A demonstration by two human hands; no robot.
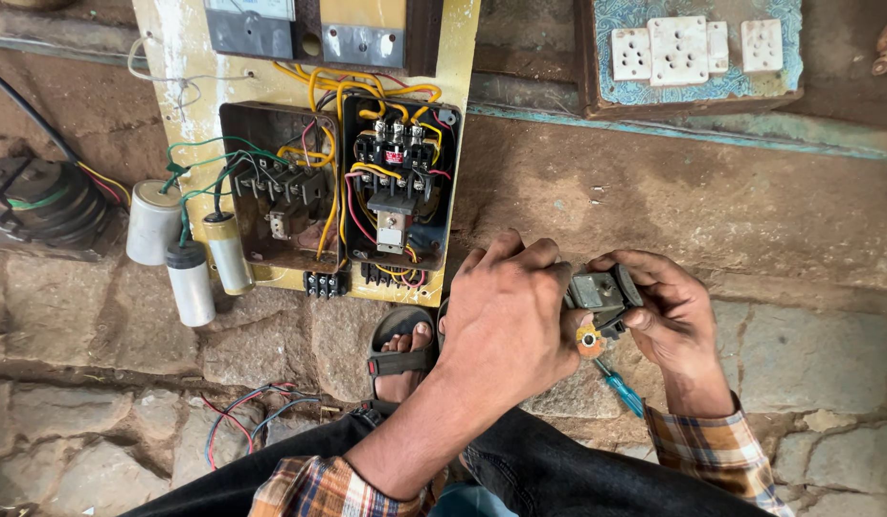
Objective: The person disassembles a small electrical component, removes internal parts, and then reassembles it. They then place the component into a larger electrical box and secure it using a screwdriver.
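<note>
Both forearms reach forward from plaid cuffs, converging at centre frame. Left hand [509,316]: back of hand up, fingers curled closed, knuckles toward the right hand. Right hand [675,314]: wrist bent inward, fingers arched over, thumb beneath, pinching closed. Hands just beside each other.

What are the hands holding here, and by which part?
Both hands hold one small grey electrical component: right hand grips its right side, left hand its left end. Exact finger contact is hidden.

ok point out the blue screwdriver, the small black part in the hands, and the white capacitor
blue screwdriver [620,387], head view, on its translucent blue handle
small black part [600,291], head view, on its grey metal face
white capacitor [152,222], head view, on the middle of its body
</note>
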